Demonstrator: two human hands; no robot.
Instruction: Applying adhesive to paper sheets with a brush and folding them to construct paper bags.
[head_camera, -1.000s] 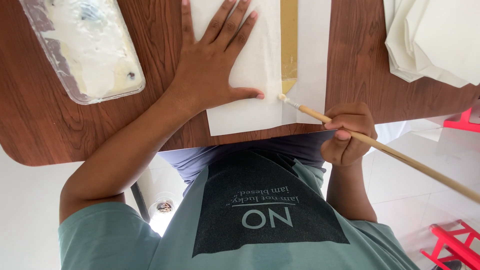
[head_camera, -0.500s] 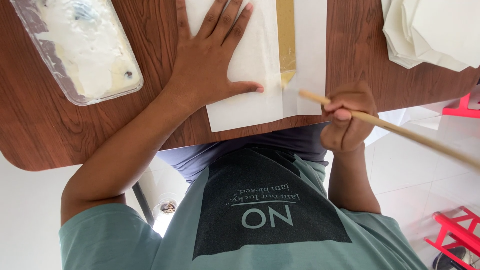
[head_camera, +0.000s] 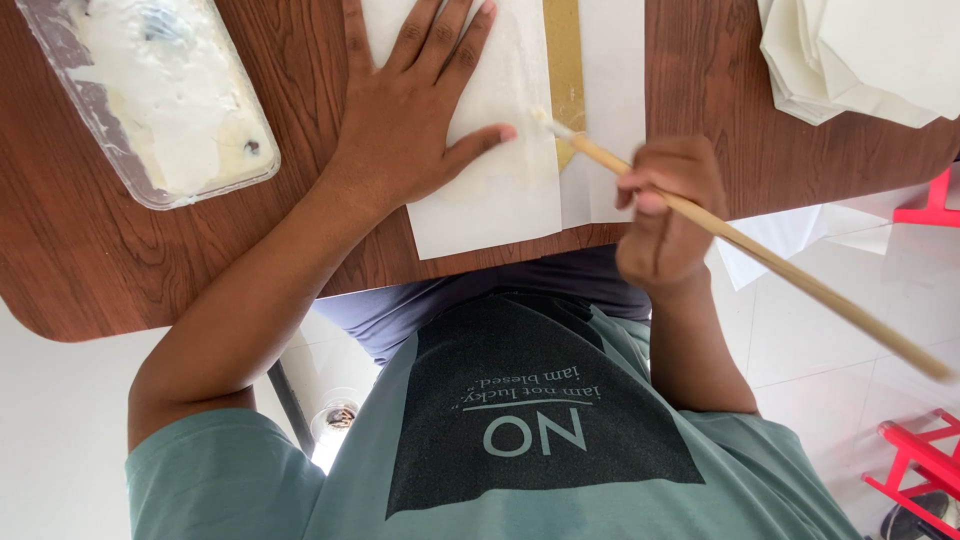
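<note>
My left hand (head_camera: 410, 130) lies flat, fingers spread, on a white paper sheet (head_camera: 500, 195) at the near edge of the brown wooden table (head_camera: 150, 260). Its thumb points toward a yellowish strip (head_camera: 563, 50) running along the paper's edge. A second white sheet (head_camera: 615, 100) lies just right of the strip. My right hand (head_camera: 665, 215) grips a long wooden-handled brush (head_camera: 770, 262). The brush's pale tip touches the paper beside the strip, close to my left thumb. The handle slants down to the right, off the table.
A clear plastic tray (head_camera: 150, 90) smeared with white paste sits at the table's left. A stack of white folded papers (head_camera: 860, 55) lies at the top right. Red furniture (head_camera: 925, 470) stands on the white floor at the right. My torso fills the bottom.
My right hand has risen toward the table, and the brush tip has slid farther up along the strip and slightly left. My left hand stays pressed on the paper.
</note>
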